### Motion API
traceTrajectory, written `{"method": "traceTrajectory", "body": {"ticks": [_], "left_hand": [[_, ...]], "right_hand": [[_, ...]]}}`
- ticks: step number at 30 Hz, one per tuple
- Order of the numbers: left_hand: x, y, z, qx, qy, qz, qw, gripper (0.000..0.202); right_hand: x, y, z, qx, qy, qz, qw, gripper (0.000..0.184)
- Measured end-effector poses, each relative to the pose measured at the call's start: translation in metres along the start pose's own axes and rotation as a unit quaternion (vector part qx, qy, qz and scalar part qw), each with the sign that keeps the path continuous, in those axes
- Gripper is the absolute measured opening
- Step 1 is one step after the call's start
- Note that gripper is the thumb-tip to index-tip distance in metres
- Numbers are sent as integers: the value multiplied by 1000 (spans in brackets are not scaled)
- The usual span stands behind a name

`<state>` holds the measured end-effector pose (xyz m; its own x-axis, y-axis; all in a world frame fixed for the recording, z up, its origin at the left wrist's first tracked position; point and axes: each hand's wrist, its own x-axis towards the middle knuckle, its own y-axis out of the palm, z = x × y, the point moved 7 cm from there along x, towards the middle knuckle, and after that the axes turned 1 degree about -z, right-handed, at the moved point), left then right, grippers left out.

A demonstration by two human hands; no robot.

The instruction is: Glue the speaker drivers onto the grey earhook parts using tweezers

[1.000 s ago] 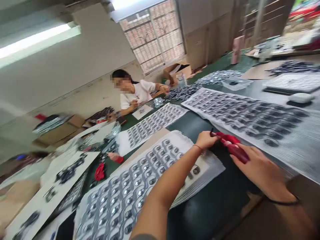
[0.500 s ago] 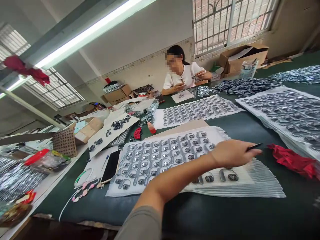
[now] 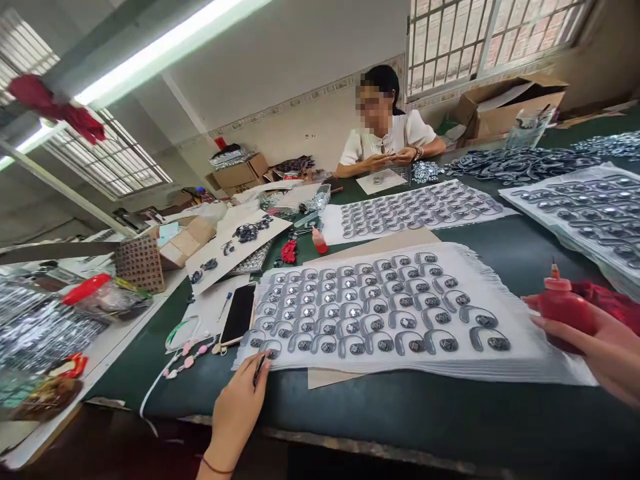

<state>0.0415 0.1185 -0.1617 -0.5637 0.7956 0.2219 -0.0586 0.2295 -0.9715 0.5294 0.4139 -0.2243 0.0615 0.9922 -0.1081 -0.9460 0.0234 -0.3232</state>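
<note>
My left hand (image 3: 239,393) is at the near left corner of a stack of white sheets (image 3: 530,353), its fingers pinched round a thin black tool (image 3: 259,371). Beside its fingertips lie grey curved pieces with dark oval ornaments (image 3: 327,347), set out in rows over the top sheet. At the right end of the stack, my right hand (image 3: 603,343) grips a red squeeze bottle (image 3: 565,307) with a narrow nozzle pointing up. A crumpled red cloth (image 3: 613,300) lies partly hidden behind that bottle and hand.
Across the dark green table (image 3: 430,413) sits a person in white (image 3: 395,137), handling small parts. More covered sheets (image 3: 360,230) lie at the back. A phone (image 3: 239,315) and a bead string (image 3: 187,362) are at left, a second red bottle (image 3: 319,241) behind.
My left hand has swung from the right side of the sheets to their near left corner, still holding the black tool. My right hand has come into view with the red bottle.
</note>
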Motion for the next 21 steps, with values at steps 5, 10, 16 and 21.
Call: {"method": "traceTrajectory", "body": {"ticks": [5,10,16,21], "left_hand": [[2,18,15,5,-60,94,994,39],[10,21,26,-12,-81,103,991,43],[12,28,34,-30,-69,97,992,48],[13,30,31,-25,-37,79,996,49]], "right_hand": [[-27,4,10,46,35,4,998,53],[-43,10,17,64,23,-12,998,54],[-42,23,24,78,-11,5,997,56],[-45,30,29,70,-35,18,997,53]]}}
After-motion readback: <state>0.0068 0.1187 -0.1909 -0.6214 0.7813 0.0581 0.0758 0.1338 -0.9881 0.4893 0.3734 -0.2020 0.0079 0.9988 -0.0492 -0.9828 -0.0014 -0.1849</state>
